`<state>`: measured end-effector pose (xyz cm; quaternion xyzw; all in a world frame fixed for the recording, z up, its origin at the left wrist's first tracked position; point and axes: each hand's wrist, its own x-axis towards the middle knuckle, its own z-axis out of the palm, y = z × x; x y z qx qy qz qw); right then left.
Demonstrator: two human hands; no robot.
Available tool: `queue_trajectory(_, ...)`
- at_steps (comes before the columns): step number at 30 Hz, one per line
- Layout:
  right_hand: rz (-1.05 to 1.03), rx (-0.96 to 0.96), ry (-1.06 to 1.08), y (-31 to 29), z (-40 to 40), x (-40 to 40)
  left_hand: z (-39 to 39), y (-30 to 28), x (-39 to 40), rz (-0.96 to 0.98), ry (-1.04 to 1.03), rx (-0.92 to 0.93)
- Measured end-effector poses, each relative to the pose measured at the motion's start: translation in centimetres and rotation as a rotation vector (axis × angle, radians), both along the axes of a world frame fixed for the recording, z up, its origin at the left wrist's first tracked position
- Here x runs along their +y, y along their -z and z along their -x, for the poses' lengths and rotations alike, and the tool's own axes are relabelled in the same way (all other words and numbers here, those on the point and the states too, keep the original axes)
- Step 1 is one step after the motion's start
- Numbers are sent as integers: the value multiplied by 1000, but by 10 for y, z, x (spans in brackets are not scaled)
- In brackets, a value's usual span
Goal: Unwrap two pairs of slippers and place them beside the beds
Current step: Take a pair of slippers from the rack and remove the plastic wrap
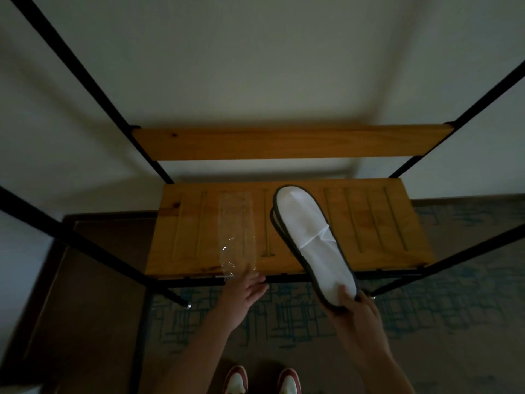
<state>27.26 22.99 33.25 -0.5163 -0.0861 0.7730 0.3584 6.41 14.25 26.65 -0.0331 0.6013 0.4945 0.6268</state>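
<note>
White fabric slippers [308, 240] in right hand [358, 309]; crinkled clear wrapper [237, 237].

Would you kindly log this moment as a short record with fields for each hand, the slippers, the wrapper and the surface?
left hand: open, fingers beside the near end of the wrapper
right hand: gripping the slippers at their near end
slippers: stacked white fabric slippers with dark trim, unwrapped, angled over the bench
wrapper: clear empty plastic sleeve, lying flat on the bench
surface: slatted wooden bench in a black metal frame
</note>
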Motion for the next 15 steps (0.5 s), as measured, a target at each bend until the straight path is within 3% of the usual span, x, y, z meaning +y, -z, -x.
queue_trajectory(4, -27, 23, -49, -63, 3, -23, -28, -101, 5, -179, -63, -152)
queue_trajectory(8, -20, 32, -94, -124, -3, -46, -58, -189, 5, -321, -31, -148)
queue_trajectory(11, -19, 52, -93, -156, -14, -64, -75, -230, 0, -278, -86, -40)
queue_trajectory(15, -58, -70, -170, -192, -34, -77, -97, -276, -7, -221, -95, 131)
